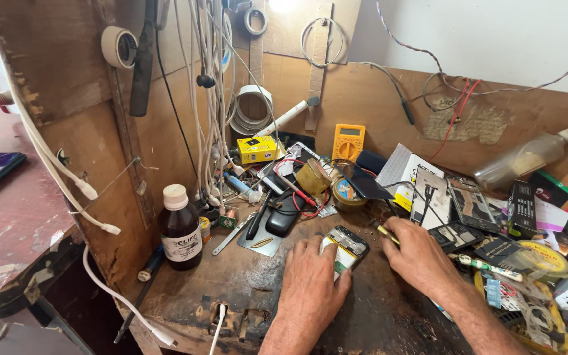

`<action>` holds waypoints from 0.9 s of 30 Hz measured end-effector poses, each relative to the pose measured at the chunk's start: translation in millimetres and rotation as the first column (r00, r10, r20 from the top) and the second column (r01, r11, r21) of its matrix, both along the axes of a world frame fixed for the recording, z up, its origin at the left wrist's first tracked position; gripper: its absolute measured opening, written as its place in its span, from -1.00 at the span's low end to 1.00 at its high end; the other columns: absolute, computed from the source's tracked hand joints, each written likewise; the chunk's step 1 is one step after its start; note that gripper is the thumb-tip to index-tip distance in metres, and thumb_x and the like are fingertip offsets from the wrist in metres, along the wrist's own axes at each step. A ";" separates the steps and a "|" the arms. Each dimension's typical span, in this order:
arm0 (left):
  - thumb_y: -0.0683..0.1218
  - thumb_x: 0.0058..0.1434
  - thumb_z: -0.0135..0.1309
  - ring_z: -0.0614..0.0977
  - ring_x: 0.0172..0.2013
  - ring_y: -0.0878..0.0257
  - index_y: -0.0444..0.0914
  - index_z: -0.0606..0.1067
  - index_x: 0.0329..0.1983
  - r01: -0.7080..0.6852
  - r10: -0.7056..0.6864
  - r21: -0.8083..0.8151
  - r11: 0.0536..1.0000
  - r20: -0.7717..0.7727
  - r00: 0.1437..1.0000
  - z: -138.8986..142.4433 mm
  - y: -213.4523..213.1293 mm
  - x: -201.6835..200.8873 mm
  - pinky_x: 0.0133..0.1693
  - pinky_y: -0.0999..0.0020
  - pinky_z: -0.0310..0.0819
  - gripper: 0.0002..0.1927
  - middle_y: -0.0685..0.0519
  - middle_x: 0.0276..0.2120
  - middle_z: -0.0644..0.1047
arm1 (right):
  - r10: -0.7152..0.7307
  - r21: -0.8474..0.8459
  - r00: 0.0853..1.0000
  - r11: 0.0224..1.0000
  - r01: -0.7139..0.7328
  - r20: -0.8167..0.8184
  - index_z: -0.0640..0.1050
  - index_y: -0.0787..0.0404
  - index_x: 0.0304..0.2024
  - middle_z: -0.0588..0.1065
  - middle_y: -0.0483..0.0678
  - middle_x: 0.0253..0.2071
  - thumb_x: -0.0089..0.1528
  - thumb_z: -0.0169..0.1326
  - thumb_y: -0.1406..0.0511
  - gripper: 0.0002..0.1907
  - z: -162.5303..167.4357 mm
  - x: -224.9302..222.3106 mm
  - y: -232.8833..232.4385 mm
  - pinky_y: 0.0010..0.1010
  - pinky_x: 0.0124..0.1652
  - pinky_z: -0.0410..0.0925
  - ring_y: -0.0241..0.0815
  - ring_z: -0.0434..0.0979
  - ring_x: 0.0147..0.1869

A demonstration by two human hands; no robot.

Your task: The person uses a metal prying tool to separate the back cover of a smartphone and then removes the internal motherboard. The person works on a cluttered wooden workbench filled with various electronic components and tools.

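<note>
An opened phone is pinned flat on the worn wooden bench by the spread left hand, its long axis slanting up-left. A yellow-handled tool is pinched by the right hand. Cables hang against the board wall.

An opened phone lies flat near the middle of the frame, slightly below centre, on the dark worn wooden bench. Its back is off: a black frame with rounded corners surrounds a pale battery bearing a green and yellow label. It sits slanted, its upper end toward the upper left. A thin yellow-tipped tool points at its upper right edge.
</note>
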State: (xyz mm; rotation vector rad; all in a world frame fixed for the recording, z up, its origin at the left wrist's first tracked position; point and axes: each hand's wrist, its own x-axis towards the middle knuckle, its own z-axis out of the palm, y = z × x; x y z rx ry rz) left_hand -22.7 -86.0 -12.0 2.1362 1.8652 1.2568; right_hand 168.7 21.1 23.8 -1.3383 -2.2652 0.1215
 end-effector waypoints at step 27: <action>-0.01 0.17 0.18 0.42 0.05 -0.16 -0.38 0.48 0.14 -0.064 0.064 0.000 0.998 -0.084 0.994 -6.8 5.7 -2.9 0.04 -0.05 0.29 -0.48 -0.29 0.08 0.44 | 0.319 0.184 0.850 0.947 -0.265 -0.418 0.66 0.33 -0.23 0.69 -0.01 -0.31 0.18 0.21 0.36 -0.85 -33.6 -2.8 -35.3 -0.44 -0.27 0.52 -0.28 0.72 -0.27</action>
